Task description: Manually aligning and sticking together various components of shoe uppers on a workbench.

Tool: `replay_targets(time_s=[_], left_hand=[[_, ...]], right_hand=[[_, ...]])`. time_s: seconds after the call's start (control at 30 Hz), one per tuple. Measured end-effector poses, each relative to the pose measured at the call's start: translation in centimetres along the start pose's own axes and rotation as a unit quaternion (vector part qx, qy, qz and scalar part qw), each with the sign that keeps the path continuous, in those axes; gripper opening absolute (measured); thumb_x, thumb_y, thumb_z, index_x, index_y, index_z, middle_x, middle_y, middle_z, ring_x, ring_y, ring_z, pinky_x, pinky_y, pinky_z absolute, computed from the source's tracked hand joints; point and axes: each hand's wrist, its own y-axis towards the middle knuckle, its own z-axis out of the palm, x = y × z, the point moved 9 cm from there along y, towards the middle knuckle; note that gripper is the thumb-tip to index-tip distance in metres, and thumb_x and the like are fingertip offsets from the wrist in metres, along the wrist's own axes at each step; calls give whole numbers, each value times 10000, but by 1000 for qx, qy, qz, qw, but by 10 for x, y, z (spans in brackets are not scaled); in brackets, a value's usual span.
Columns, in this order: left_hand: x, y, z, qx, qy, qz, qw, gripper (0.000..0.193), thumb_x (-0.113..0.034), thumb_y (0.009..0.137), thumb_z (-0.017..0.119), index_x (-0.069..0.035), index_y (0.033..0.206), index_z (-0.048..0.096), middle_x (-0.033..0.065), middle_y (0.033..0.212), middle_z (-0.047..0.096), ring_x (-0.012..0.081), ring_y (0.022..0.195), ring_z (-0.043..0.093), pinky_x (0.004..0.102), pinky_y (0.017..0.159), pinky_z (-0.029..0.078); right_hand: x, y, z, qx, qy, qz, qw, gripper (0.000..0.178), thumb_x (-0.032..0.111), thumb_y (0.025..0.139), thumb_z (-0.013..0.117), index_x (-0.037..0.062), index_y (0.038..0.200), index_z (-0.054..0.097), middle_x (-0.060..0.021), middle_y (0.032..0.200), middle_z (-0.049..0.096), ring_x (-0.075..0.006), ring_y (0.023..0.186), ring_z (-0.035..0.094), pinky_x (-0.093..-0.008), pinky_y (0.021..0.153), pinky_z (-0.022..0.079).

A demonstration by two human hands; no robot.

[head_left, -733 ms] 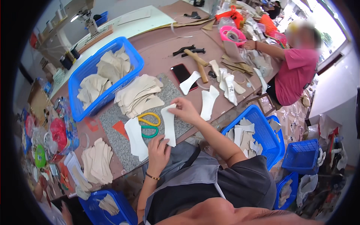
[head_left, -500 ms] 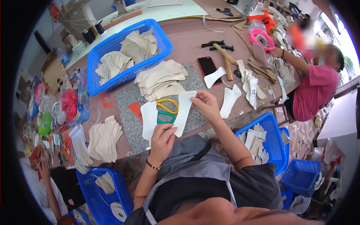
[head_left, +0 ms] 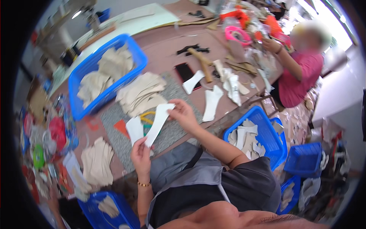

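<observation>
Stretched slantwise between my two hands is a white cut piece (head_left: 157, 121) of flat, leather-like material with a flared upper end. My right hand (head_left: 184, 115) pinches that upper end; my left hand (head_left: 141, 156) grips the lower end between thumb and fingers. Just left of it, more white pieces (head_left: 134, 129) lie on the grey speckled slab (head_left: 120, 147). Partly hidden behind the held piece, a yellow looped handle (head_left: 146, 116) and a green one (head_left: 157, 131) show, likely scissors. Farther back on the slab rests a stack of cream cut pieces (head_left: 141, 91).
A blue basket (head_left: 137, 57) of cream pieces stands back left; another pile (head_left: 97, 162) lies left. To the right are a phone (head_left: 184, 72), a wooden hammer (head_left: 204, 65) and white pieces (head_left: 212, 103). Blue baskets (head_left: 276, 152) stand below the table edge. A co-worker (head_left: 301, 76) sits far right.
The whole view has shifted, so the table appears farther left. Both hands still hold the white piece. The co-worker's hand has come up away from the pink basket.
</observation>
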Motion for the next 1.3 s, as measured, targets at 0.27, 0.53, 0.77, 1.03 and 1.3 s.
replay_targets(time_s=[0.27,0.53,0.77,1.03,1.3], left_hand=[[1,6,12,9,-184,-66,981,276,20,904,464,41,1179,474,152,1049,570,197,835,625,317,706,548],[-5,10,-13,-96,-107,7,990,330,75,853,542,32,1162,434,148,1069,554,154,789,611,248,691,514],[7,0,-20,-101,-112,7,988,230,59,854,561,24,1067,481,116,966,593,137,762,607,236,679,496],[36,-13,-8,-69,-53,-22,996,201,51,858,567,26,1042,492,91,918,614,115,731,601,221,656,495],[63,-18,-7,-43,-20,-14,999,207,32,875,554,22,1072,488,90,944,610,121,797,615,232,690,511]], right_hand=[[6,-2,2,12,-34,-10,999,262,23,869,590,-9,1106,485,-69,930,620,-104,738,611,-226,640,522],[-3,-6,5,27,-18,15,999,230,17,855,613,1,1047,487,-85,961,612,-104,803,609,-231,684,520],[42,14,-55,-130,20,-106,986,323,321,951,487,48,1125,483,-85,974,590,-175,815,618,-297,705,498],[129,40,-124,-181,153,-143,961,346,415,958,434,84,984,530,-29,768,563,-134,596,523,-277,514,410],[34,21,63,38,98,68,992,262,314,981,438,86,892,531,22,547,462,-75,405,372,-222,371,265]])
